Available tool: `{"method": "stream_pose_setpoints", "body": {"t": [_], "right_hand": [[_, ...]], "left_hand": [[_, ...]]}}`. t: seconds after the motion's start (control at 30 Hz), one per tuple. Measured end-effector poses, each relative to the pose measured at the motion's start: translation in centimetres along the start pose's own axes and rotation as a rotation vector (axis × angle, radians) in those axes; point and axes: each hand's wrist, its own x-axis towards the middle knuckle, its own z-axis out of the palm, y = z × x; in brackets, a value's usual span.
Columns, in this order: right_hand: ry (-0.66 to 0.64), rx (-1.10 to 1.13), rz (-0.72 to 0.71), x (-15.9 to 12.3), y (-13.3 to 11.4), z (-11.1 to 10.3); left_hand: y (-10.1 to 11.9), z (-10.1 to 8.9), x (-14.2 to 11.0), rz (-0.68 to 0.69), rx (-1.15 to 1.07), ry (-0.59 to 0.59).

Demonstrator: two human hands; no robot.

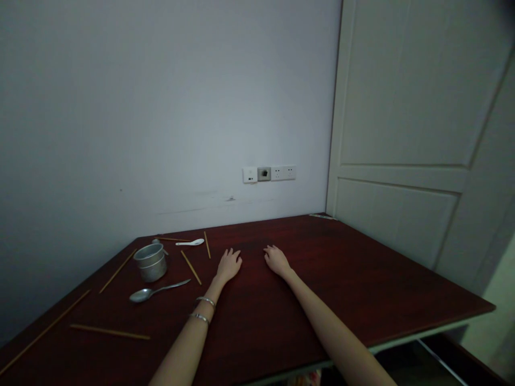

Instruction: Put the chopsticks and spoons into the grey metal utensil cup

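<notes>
My left hand (229, 264) rests palm down on the dark red table (257, 316), fingers apart and nothing held. A little to its right, my right hand (277, 259) also lies on the tabletop, fingers stretched forward, holding nothing. Closest to my left hand is a chopstick (191, 267); another chopstick (207, 245) lies farther back. A white soup spoon (190, 243) is near the back edge. The metal cup (150, 262) stands upright at the left, with a metal spoon (159, 290) in front of it. Behind the cup, a small metallic object (156, 242) is partly hidden.
More chopsticks lie scattered at the left, including one chopstick (109, 332) near the front. White wall sockets (283, 172) sit above the table's back edge. A pale panelled door (398, 214) borders the right side. A thin flat strip (322, 217) lies in the back right corner.
</notes>
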Motion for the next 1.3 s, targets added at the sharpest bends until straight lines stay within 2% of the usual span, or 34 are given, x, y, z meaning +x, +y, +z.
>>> {"method": "stream_pose_setpoints", "body": {"t": [0.13,0.27,0.33,0.53,0.67,0.77,0.83,0.9,1.03,1.1,1.13,1.2,1.3], "right_hand": [[-0.004,-0.004,0.047,-0.4,-0.1,-0.1],[0.035,-0.066,0.237,-0.5,-0.2,0.3],[0.03,-0.083,0.286,-0.5,-0.2,0.5],[0.023,-0.08,0.27,-0.5,0.0,0.7],[0.02,-0.12,0.263,-0.7,-0.3,0.3],[0.014,-0.154,0.158,-0.6,-1.7,-0.6],[0.013,-0.13,0.023,-0.4,-3.6,-1.4],[0.007,-0.076,-0.114,-0.2,-6.5,-2.2],[0.047,0.002,-0.294,-0.5,-14.2,-3.2],[0.006,0.077,-0.379,-1.1,-18.4,-3.1],[-0.027,0.12,-0.422,-1.4,-20.4,-2.9],[-0.093,0.2,-0.51,-2.2,-24.2,-2.4],[-0.19,0.245,-0.541,-3.4,-28.9,-1.5]], "left_hand": [[-0.1,-0.1,-0.1,0.004,-0.015,-0.016],[-0.2,-0.1,-0.1,0.015,-0.025,-0.008],[-0.2,-0.1,-0.1,0.011,-0.032,-0.001],[0.0,-0.1,-0.4,0.011,-0.054,0.016],[0.0,0.0,-0.6,0.042,-0.085,0.07],[-0.5,-1.2,-0.5,0.076,-0.204,0.071],[-1.1,-3.0,-0.4,0.102,-0.316,0.117],[-2.0,-5.6,-0.6,0.137,-0.402,0.253],[-3.9,-11.9,-1.8,0.223,-0.426,0.571],[-5.4,-14.9,-2.5,0.216,-0.368,0.71],[-6.4,-16.3,-2.9,0.203,-0.32,0.738],[-9.0,-18.7,-3.7,0.119,-0.209,0.743],[-14.4,-21.0,-5.1,-0.139,-0.056,0.762]]}}
